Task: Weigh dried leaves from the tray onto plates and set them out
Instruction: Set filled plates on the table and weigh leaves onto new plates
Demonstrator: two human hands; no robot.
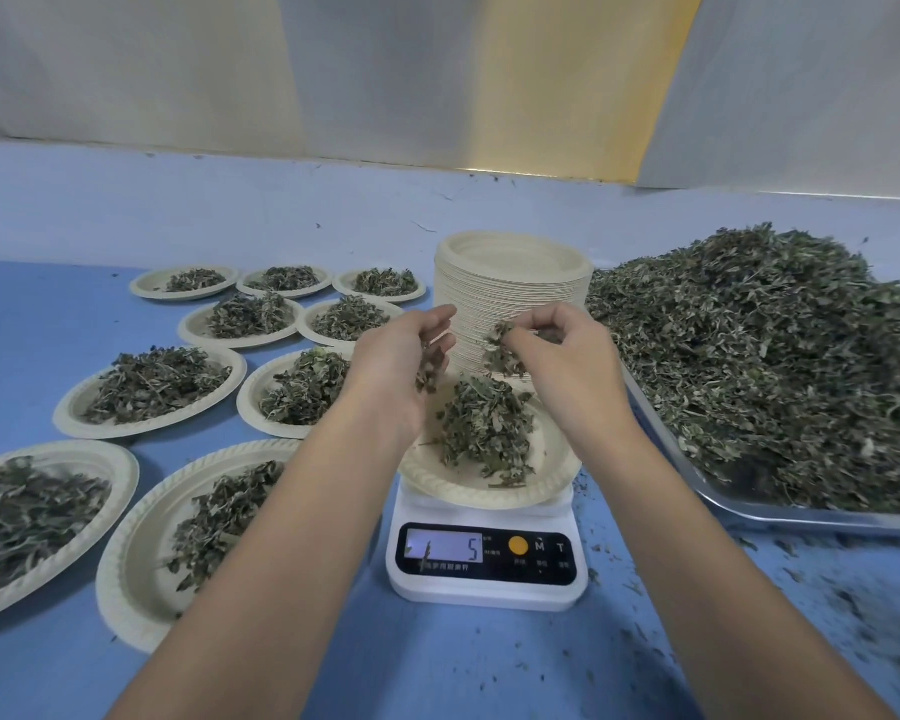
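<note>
Forearms [260, 563] reached over the scale [486, 584], mid-weighing: left hand [401, 366] cupped a few dried leaves [429, 368], right hand [557, 350] pinched a clump [499, 350], both above the plate [489, 493] on the scale. Display [445, 547] read 5, so next I'd likely need small, gentle pinches from the tray [739, 504].

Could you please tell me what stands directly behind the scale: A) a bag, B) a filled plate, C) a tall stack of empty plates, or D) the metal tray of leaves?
C: the stack of empty plates rises just behind the scale, while the tray lies to its right and the filled plates lie to its left.
</note>
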